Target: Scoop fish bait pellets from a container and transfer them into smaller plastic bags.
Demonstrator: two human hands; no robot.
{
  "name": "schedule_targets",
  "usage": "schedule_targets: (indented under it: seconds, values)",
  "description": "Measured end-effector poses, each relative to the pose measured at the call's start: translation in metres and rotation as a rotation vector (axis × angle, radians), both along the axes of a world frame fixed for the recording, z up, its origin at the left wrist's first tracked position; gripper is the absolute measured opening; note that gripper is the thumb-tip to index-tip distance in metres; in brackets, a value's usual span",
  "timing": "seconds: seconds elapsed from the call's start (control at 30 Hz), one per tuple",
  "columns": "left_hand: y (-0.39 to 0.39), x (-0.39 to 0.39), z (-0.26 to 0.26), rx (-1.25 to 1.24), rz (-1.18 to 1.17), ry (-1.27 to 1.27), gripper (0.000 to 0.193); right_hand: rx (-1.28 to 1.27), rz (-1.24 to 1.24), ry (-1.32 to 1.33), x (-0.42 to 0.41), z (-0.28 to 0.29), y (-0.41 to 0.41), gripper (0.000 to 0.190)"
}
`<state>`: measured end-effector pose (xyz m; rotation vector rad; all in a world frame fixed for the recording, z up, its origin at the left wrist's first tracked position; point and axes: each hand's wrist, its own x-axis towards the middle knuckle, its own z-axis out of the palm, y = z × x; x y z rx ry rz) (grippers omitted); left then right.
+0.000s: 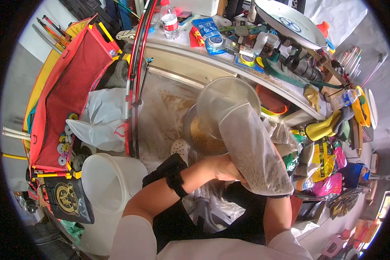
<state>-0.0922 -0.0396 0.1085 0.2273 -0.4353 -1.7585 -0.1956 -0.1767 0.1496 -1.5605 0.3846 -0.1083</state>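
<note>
A clear plastic bag [256, 152] holding brownish granular material is tilted, with its upper end at a round translucent sieve or bowl [229, 97]. My left hand [227, 169] is on the bag's lower left side, its fingers partly under the plastic. Behind the bag is my right hand, mostly hidden; only the forearm and a strip of skin show, so its grip cannot be made out. Under the translucent vessel stands a round basin [191, 143] with yellow-brown grains in it. The bag covers part of both vessels.
A white bucket [136, 169] stands at the left, near a white plastic bag [100, 110] and red-and-black rods [138, 58]. A cluttered worktop [182, 48] runs across the top. Several bags and packets lie at the right, beside a yellow glove [323, 126].
</note>
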Motion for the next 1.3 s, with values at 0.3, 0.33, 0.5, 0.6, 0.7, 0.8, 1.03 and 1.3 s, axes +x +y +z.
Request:
schedule_targets:
  seconds: [0.3,0.33,0.5,0.6,0.7,0.8,1.03,1.3]
  values:
    - [0.002,0.004,-0.005,0.051,-0.014,0.138,0.053,0.013,0.000,0.007,0.003,-0.003,0.000,0.041]
    - [0.004,0.004,-0.005,0.062,-0.013,0.136,0.053,0.015,0.002,0.010,0.005,-0.004,0.001,0.041]
    - [-0.005,-0.003,-0.008,-0.048,0.007,0.190,0.044,0.001,-0.018,0.018,0.002,0.001,-0.003,0.041]
    - [0.001,0.000,-0.007,-0.046,0.053,0.213,0.042,0.016,0.005,0.014,0.008,-0.005,0.000,0.041]
    - [0.000,0.000,-0.004,-0.004,0.083,0.262,0.041,0.015,0.007,0.018,0.011,-0.005,-0.001,0.041]
    - [0.001,0.002,0.004,0.105,0.124,0.291,0.041,0.012,0.010,0.018,0.013,-0.006,-0.001,0.041]
    - [-0.001,0.013,0.024,0.036,0.063,0.432,0.057,0.019,0.024,0.015,0.029,-0.011,-0.005,0.041]
    - [0.000,0.020,0.032,-0.002,0.137,0.482,0.057,0.017,0.041,0.018,0.041,-0.015,-0.006,0.041]
